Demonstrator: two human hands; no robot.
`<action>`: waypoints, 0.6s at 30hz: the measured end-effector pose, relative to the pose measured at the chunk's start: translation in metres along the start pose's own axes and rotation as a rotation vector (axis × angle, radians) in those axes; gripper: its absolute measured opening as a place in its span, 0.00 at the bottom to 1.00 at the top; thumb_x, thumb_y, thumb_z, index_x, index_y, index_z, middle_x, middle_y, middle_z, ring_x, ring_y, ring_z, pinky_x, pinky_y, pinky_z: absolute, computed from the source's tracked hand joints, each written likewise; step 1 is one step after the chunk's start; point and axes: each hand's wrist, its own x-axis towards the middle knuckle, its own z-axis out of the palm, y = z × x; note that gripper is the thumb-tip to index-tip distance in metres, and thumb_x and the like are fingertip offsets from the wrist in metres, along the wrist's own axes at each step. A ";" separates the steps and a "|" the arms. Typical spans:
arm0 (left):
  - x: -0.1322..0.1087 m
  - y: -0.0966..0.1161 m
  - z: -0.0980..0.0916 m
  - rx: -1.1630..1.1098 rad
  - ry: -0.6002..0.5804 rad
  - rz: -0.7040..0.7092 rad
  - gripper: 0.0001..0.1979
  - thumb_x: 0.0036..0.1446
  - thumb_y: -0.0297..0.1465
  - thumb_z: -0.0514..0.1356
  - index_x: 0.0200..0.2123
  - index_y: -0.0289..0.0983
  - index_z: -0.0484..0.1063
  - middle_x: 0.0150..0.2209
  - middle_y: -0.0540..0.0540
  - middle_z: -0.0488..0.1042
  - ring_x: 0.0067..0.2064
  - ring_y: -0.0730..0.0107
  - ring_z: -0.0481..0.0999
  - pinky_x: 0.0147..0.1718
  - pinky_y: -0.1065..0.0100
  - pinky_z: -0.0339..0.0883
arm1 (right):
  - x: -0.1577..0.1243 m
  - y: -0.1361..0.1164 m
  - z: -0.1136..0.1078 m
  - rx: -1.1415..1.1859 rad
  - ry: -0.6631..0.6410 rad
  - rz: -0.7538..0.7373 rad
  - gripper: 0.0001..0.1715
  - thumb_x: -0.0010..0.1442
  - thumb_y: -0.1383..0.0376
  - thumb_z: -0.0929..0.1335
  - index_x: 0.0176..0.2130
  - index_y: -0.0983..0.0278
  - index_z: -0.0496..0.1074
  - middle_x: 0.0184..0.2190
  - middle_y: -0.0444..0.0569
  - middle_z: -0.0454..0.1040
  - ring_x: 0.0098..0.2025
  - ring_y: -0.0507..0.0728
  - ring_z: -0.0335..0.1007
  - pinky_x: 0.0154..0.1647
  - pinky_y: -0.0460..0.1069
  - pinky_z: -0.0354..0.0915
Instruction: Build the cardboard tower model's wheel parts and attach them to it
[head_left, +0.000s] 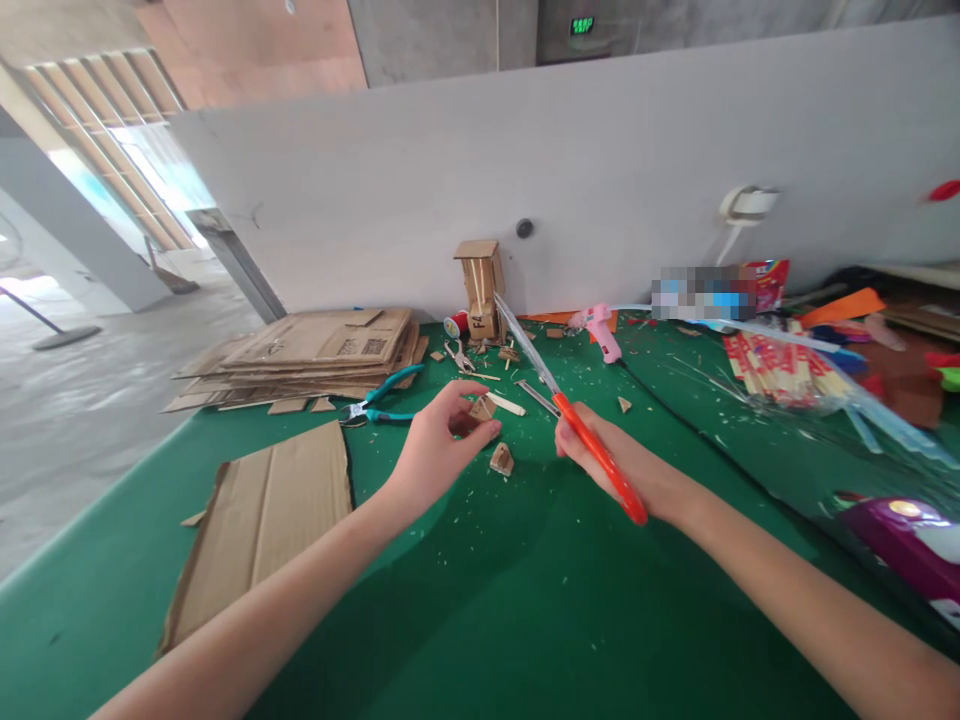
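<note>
Your right hand (596, 455) is wrapped round the orange handle of the scissors (592, 445); the blades stand apart and point away from you. Your left hand (457, 425) is curled, with the small cardboard piece (482, 408) between thumb and fingers. Whether it is pinched firmly or only lightly touched cannot be told.

Hazards, as judged:
1. Cuts: the spread blades are near your left hand. Closing or swinging them carelessly could nick a finger.
2. Slippage: the piece is small and offers little grip; a loose pinch could let it turn.
3. Knocking: in this view the longer blade crosses the edge of the cardboard tower (484, 290). Actual clearance cannot be told; if they are close, a forward push could topple it.
4. Snagging: the cable (697, 434) of the glue gun (596, 322) runs near your right forearm. A sideways sweep could drag the gun.

Count on the tabletop (525, 610):
- Scissors, one pair, held above.
- Glue gun, pink: one.
- Teal-handled cutters (391, 382): one.
- Silver pliers (460, 357): one.
- Red spool (456, 323): one.
- Cardboard tower: one.
- Cardboard block (501, 459), just beside your left hand: one.
- Loose cardboard sheet (277, 520): one.
- Cardboard stack (322, 345): one; its layers cannot be counted.
- Scraps: many, too small to count.
</note>
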 end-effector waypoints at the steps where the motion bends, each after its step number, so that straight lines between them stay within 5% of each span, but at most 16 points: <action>1: -0.001 0.002 0.001 -0.044 0.029 -0.012 0.15 0.51 0.31 0.62 0.43 0.37 0.66 0.28 0.51 0.71 0.29 0.73 0.73 0.30 0.71 0.66 | 0.000 0.000 0.001 0.003 -0.001 0.001 0.24 0.60 0.43 0.56 0.31 0.60 0.58 0.30 0.46 0.64 0.27 0.53 0.60 0.28 0.52 0.61; 6: -0.001 0.011 0.005 -0.340 0.136 -0.155 0.20 0.47 0.31 0.65 0.45 0.33 0.67 0.27 0.51 0.71 0.24 0.77 0.70 0.25 0.73 0.66 | -0.001 -0.004 0.001 0.042 0.000 0.082 0.24 0.60 0.43 0.56 0.33 0.60 0.58 0.28 0.44 0.64 0.27 0.53 0.61 0.28 0.51 0.60; 10: -0.001 0.009 0.005 -0.520 0.158 -0.267 0.21 0.47 0.33 0.66 0.44 0.32 0.69 0.33 0.47 0.72 0.32 0.74 0.74 0.25 0.74 0.67 | 0.000 -0.003 0.002 0.061 0.012 0.103 0.25 0.59 0.42 0.56 0.33 0.60 0.57 0.32 0.46 0.66 0.32 0.54 0.65 0.30 0.50 0.60; 18: 0.000 -0.001 0.006 -0.645 0.163 -0.296 0.11 0.50 0.30 0.64 0.37 0.32 0.72 0.36 0.45 0.73 0.38 0.70 0.76 0.36 0.71 0.72 | 0.002 0.003 0.008 0.033 0.023 0.075 0.25 0.58 0.42 0.57 0.35 0.60 0.59 0.29 0.47 0.69 0.27 0.54 0.65 0.27 0.51 0.61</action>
